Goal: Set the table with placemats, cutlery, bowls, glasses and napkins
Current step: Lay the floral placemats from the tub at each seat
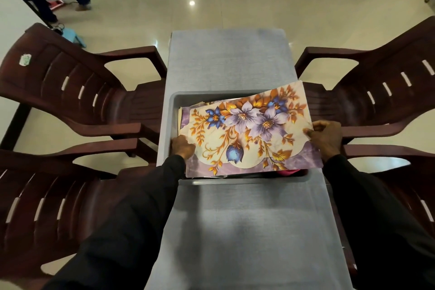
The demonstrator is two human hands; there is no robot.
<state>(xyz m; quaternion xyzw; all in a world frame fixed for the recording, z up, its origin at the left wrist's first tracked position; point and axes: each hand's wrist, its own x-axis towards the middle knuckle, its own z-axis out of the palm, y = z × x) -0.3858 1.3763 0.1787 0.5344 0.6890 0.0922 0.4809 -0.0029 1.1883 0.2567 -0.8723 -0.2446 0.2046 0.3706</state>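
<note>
My left hand (183, 147) and right hand (326, 136) pinch both ends of the floral placemat (254, 129) — over the grey tub (174, 101)

Glossy placemat (254, 129), matt plastic tub (174, 99) (grey), woven tablecloth (230, 59).

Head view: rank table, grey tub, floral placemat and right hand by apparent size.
1. table
2. grey tub and floral placemat, about alike; placemat is nearer the camera, so unranked
3. right hand
</note>
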